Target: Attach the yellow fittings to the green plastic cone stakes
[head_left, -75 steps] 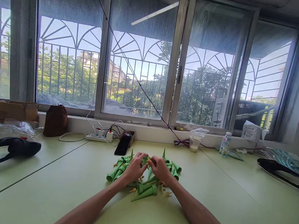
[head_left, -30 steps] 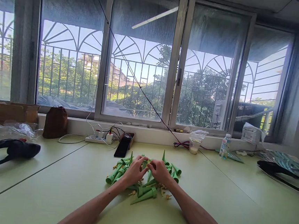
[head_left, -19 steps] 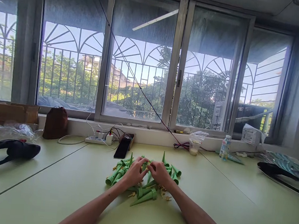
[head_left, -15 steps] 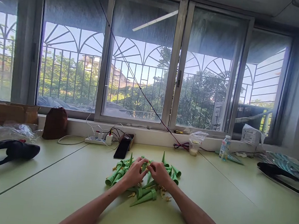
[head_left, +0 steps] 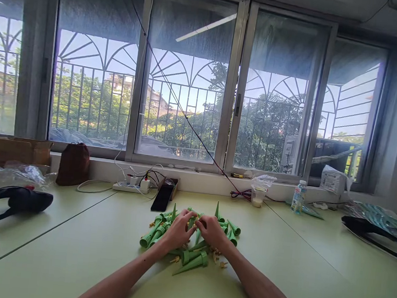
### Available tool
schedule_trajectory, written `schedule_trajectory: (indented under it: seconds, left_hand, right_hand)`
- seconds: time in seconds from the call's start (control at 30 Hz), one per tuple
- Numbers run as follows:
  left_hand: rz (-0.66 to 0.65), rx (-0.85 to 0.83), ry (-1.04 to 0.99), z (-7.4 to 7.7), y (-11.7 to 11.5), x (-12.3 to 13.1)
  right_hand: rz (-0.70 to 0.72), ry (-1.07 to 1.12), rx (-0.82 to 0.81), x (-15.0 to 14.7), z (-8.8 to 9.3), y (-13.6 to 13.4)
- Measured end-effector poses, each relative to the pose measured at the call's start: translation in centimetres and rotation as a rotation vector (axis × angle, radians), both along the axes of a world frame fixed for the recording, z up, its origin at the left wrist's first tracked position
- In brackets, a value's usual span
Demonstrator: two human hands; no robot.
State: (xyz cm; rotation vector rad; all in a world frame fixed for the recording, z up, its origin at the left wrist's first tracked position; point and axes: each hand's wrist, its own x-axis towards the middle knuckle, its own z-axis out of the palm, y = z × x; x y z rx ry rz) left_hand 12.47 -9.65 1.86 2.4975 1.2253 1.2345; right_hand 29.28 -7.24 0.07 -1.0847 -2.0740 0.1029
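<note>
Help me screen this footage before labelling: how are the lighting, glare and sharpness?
Head view: bright windows backlight the table; a pale streak, likely a reflected lamp, crosses one pane; soft shadows fall beside the forearms; green cones look fairly sharp, but detail between left hand and right hand is too small to read.

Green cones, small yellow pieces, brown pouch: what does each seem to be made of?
Green cones: probably molded plastic with a low sheen; the color is uniform and the collars look ridged.
Yellow pieces: perhaps plastic, given their even color; too small to judge finish.
Brown pouch: likely matte fabric, from its soft, gathered top; suede-like material is possible.
</note>
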Motion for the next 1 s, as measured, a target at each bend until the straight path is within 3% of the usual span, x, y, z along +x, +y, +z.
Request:
schedule_trajectory:
  seconds: [1.0]
  left_hand:
    - [-0.009,-0.015,0.007,-0.39,0.31,-0.06]
  right_hand:
    - [0.008,-0.008,-0.001,0.04,-0.09,0.09]
